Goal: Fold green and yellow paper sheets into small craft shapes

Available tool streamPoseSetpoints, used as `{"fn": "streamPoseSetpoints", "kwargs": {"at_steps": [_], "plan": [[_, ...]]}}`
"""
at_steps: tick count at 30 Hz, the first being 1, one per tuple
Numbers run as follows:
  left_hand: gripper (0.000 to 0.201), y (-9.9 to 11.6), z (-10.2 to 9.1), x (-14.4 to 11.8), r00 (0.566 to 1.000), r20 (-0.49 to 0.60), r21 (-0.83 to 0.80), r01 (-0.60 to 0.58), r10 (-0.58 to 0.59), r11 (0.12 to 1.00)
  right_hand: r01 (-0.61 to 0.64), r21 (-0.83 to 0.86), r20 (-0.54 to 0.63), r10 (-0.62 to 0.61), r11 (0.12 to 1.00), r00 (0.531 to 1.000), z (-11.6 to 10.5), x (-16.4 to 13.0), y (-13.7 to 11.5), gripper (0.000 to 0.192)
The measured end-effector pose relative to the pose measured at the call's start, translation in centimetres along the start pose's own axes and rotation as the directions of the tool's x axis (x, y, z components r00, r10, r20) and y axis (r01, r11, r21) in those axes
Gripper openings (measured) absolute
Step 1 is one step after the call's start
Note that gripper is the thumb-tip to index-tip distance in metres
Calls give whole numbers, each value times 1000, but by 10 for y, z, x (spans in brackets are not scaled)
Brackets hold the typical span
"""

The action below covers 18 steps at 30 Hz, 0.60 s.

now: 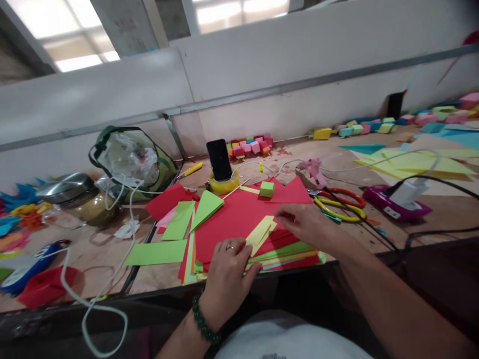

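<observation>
My left hand [228,267], with a ring and a green bead bracelet, presses down on the near end of a folded yellow paper strip [261,232]. My right hand [303,224] touches the strip's far end with its fingertips. The strip lies on a stack of red, green and yellow paper sheets [232,219] at the table's front edge. A small green paper cube [267,189] sits on the red sheet beyond my hands.
A black phone [219,159] leans in a yellow tape roll. A pink glue gun [314,170], scissors [342,202] and a pink power strip [392,204] lie right. A bag [130,159], a jar [80,199], cables and coloured paper cubes [250,145] sit around.
</observation>
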State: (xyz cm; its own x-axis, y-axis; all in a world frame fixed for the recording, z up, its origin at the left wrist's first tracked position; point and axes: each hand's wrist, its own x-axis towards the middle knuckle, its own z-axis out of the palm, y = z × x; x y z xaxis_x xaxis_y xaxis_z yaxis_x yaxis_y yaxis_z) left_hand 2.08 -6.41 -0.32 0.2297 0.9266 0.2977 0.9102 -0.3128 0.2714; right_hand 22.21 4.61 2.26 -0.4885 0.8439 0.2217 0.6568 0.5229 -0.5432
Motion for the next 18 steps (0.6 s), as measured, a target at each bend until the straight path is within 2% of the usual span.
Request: {"fn": "streamPoseSetpoints", "kwargs": {"at_steps": [2,4,6,8,11,14,18], "plan": [[20,0,2,-2,1000,2,3,-25,25,1000,-4,-11,-4,4,1000,1000,2,7,-11,19],[23,-2,5,-2,999,-1,-31,-50,50,998,40,-62,111,-33,997,993,7,16,-25,22],[34,-5,9,-2,999,-32,-83,-47,44,995,49,-149,237,-12,988,971,11,25,-35,25],[41,-9,12,-2,997,-73,-120,-19,10,993,44,-213,314,26,976,949,13,32,-37,24],[33,-11,14,-1,996,-90,-149,9,-23,989,31,-240,376,64,970,924,10,38,-32,22],[25,-10,12,0,998,-57,-177,2,-12,984,3,-251,401,101,968,910,5,42,-27,25],[21,-7,10,1,1000,-3,-151,-27,26,988,-36,-297,324,136,954,936,-1,47,-32,30]]}}
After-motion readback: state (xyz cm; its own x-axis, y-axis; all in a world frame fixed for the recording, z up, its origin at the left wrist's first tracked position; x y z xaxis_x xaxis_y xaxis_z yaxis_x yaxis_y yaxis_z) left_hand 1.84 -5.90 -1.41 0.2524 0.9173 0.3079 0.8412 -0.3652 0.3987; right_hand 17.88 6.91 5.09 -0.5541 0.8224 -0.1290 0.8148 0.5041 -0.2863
